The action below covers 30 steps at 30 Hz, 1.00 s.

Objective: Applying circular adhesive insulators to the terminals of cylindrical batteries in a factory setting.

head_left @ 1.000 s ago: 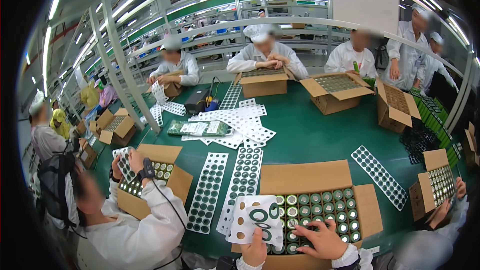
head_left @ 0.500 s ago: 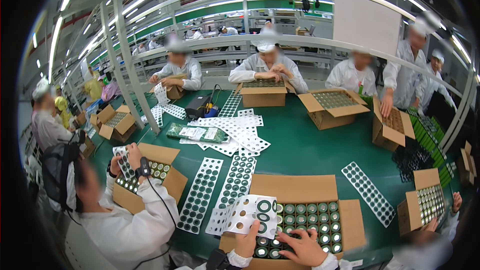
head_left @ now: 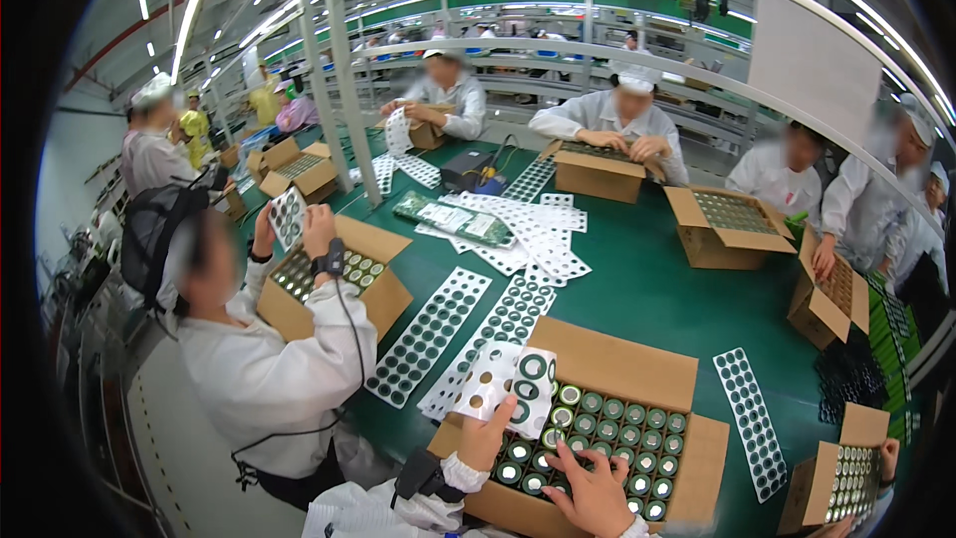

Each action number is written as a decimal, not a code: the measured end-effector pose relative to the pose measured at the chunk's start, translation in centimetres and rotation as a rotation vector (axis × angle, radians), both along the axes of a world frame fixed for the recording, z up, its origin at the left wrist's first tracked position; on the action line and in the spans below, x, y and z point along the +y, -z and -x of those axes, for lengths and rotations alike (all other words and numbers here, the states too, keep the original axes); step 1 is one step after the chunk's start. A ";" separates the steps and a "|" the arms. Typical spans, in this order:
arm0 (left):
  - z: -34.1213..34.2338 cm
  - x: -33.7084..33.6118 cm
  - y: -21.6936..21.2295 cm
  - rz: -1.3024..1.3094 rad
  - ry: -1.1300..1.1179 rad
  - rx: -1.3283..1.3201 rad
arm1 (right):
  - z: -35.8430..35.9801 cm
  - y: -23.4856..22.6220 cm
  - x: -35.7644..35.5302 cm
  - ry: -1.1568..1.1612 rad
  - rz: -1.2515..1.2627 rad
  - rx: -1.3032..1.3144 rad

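My left hand (head_left: 485,435) pinches the lower edge of a white backing sheet (head_left: 505,382) between thumb and fingers. Part of the sheet carries green ring stickers, and the rest shows punched round holes. It is held bent above the left side of an open cardboard box (head_left: 619,367). Rows of upright cylindrical battery cells (head_left: 610,429) with green rings around their tops fill that box. Over the near cells, my right hand (head_left: 595,498) has its fingers spread and bent, fingertips at the cell tops. Whether a loose ring lies under its index fingertip is hidden.
Ring-sticker sheets (head_left: 428,337) lie on the green table (head_left: 657,289), another sheet (head_left: 750,423) right of my box. Beyond are piled white sheets (head_left: 543,239) and a bagged green pack (head_left: 453,217). A co-worker (head_left: 269,369) sits close left with another box (head_left: 383,289); several others work around.
The whole view has turned and tilted, shifting far things rightward. My right hand stays over the near cells with its fingers slightly moved. My left hand keeps the sheet beside it.
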<state>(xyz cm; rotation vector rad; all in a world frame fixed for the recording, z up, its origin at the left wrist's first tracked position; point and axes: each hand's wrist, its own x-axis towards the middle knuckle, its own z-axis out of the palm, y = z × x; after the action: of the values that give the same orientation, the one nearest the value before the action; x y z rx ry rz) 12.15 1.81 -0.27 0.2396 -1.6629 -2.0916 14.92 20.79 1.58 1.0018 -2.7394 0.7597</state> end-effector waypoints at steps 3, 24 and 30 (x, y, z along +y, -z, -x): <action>-0.3 0.0 -0.9 -0.027 -0.035 -0.072 | 0.0 0.3 0.0 -0.039 -0.024 0.027; 1.0 -0.3 0.9 -0.095 -0.205 -0.001 | 0.0 1.0 0.0 -0.066 -0.062 0.025; 1.1 -0.8 1.2 -0.103 -0.210 0.048 | 0.0 1.0 -0.4 -0.059 -0.073 0.054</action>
<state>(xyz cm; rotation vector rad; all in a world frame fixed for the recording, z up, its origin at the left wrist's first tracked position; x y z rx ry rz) 11.02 1.06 -1.43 0.3768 -1.4377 -2.0103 14.96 20.39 0.63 1.1052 -2.7206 0.6347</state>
